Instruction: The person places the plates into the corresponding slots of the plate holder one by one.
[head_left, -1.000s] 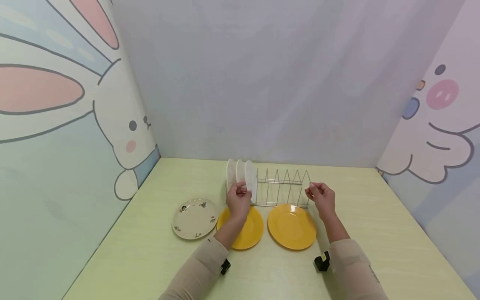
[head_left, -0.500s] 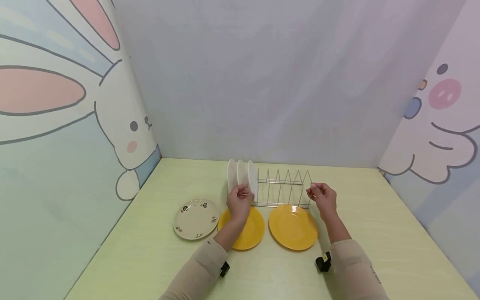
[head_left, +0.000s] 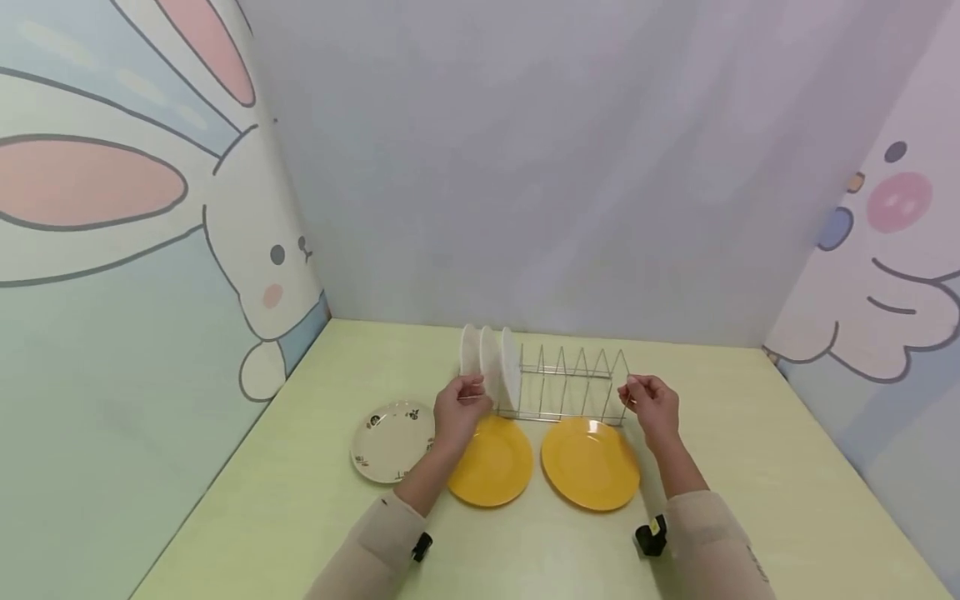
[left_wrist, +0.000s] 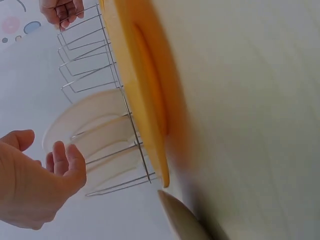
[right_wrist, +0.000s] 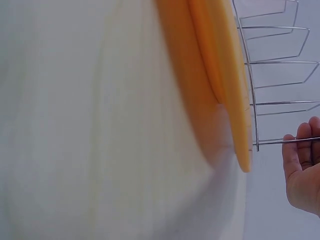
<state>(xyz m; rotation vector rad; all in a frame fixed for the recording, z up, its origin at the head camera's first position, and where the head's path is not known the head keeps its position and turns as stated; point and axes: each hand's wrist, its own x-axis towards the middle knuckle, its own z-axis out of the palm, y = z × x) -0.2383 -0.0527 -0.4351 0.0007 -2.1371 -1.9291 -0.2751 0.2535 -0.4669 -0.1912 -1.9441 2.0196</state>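
A wire dish rack (head_left: 562,417) stands toward the back of the table, with several open slots on its right. Three white plates (head_left: 512,371) stand on edge in its left slots, the rightmost leaning a little. My left hand (head_left: 454,417) is in front of the plates at the rack's left end; the left wrist view shows its fingers loosely bent, thumb apart, fingertips close to a rack wire. At the opposite end my right hand (head_left: 655,408) pinches the rack's end wire between thumb and fingers, as the right wrist view also shows.
Two yellow plates, a left one (head_left: 491,467) and a right one (head_left: 591,465), lie flat just in front of the rack. A cream plate with small printed motifs (head_left: 388,443) lies to their left, partly behind the left arm. A grey curtain (head_left: 540,167) hangs behind the table.
My left hand has moved left and slightly back toward me, off the rightmost white plate. My right hand stays on the rack's end wire. The head view has shifted a little.
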